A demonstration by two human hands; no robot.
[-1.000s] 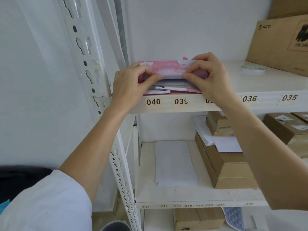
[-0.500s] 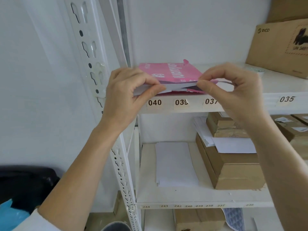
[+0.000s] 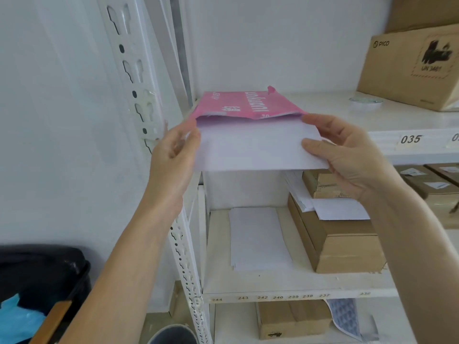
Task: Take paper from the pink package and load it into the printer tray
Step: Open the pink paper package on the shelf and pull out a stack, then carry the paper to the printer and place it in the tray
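1. White metal shelving (image 3: 409, 120) fills the view; its labels read 035 and 236–244, others being covered or cut off.
2. On the upper shelf lies the pink package (image 3: 246, 105), its open mouth facing the person.
3. A white paper stack (image 3: 255, 147) sticks halfway out; its far end is hidden inside.
4. The left hand (image 3: 173, 155) and right hand (image 3: 345, 155) pinch the stack's sides.
5. No printer tray is in view.
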